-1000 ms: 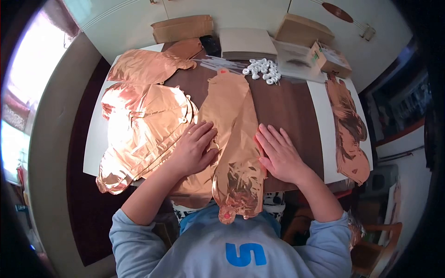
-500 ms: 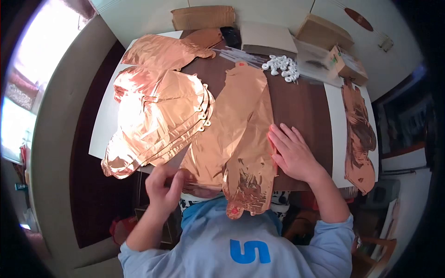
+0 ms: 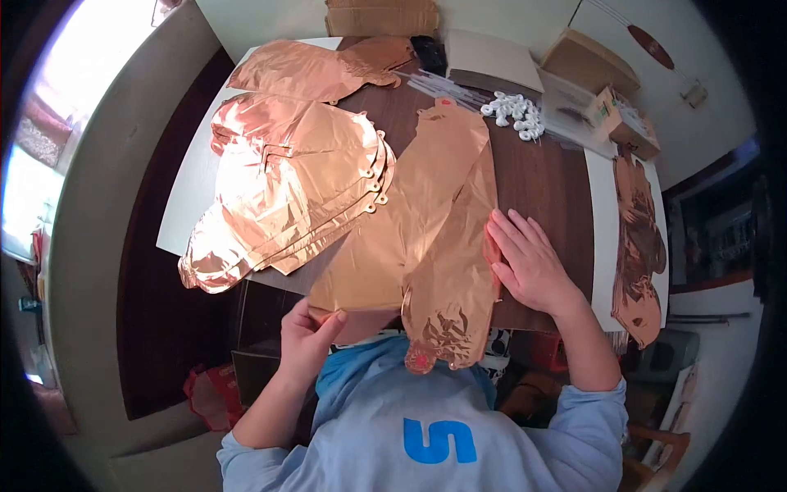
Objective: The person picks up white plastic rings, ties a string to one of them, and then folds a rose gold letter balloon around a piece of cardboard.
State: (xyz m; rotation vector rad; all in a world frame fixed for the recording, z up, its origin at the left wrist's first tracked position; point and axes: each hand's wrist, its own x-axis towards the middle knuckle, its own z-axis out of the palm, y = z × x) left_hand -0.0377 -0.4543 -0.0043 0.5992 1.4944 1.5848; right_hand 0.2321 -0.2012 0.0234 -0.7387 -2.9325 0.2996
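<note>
A flat, uninflated rose-gold foil balloon (image 3: 443, 189) lies across the middle of the table, partly folded, its lower end hanging over the front edge against the shirt. My left hand (image 3: 305, 340) pinches its lower left edge between thumb and fingers. At the balloon's right edge, my right hand (image 3: 533, 266) rests with fingers stretched out, fingertips touching the foil. To the left lies a stack of similar shiny foil balloons (image 3: 287, 184) with small tabs along one side.
More foil (image 3: 287, 70) lies at the back left. Clear plastic sticks (image 3: 447, 88) and a pile of small white plastic pieces (image 3: 516, 115) sit beyond the balloon. Cardboard boxes (image 3: 492, 61) line the back. A crumpled foil strip (image 3: 638, 246) lies along the table's right side.
My left hand has shifted slightly right and now lifts the lower left edge of the foil balloon into a straight fold. My right hand stays at the right edge. The view has tilted a little.
</note>
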